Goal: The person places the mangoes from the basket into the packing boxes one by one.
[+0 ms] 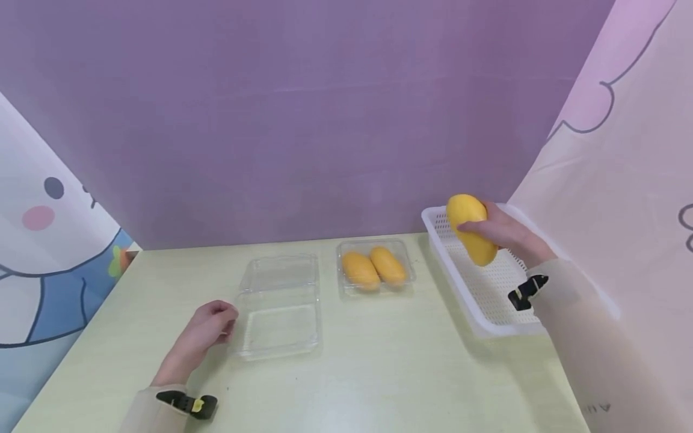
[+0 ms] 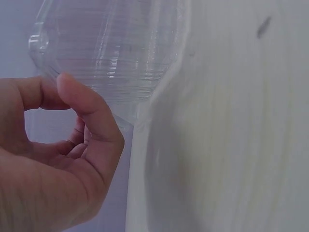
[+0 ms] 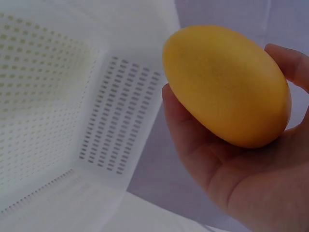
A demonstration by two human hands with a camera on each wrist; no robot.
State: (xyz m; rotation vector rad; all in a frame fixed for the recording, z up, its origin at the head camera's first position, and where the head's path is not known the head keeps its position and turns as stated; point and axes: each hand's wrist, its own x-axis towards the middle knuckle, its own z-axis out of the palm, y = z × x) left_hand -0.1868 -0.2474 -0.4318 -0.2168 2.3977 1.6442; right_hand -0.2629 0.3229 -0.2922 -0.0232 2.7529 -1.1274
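Note:
My right hand (image 1: pixel 506 231) grips a yellow mango (image 1: pixel 468 231) above a white perforated basket (image 1: pixel 468 304). The right wrist view shows the mango (image 3: pixel 224 87) between the thumb and fingers, its smooth side facing the camera. On the left, my left hand (image 1: pixel 208 325) pinches the near-left rim of an opened clear plastic clamshell box (image 1: pixel 278 328). From the left wrist, thumb and forefinger meet at the corner of the box (image 2: pixel 111 53). The clamshell lies on the table with its lid folded back and nothing inside.
A second clear box (image 1: pixel 376 294) with two mangoes (image 1: pixel 373 267) stands near the back, between the open clamshell and the basket. Behind the pale table (image 1: pixel 368 373) rises a purple cloth backdrop (image 1: pixel 325 120). Printed cloths hang at both sides.

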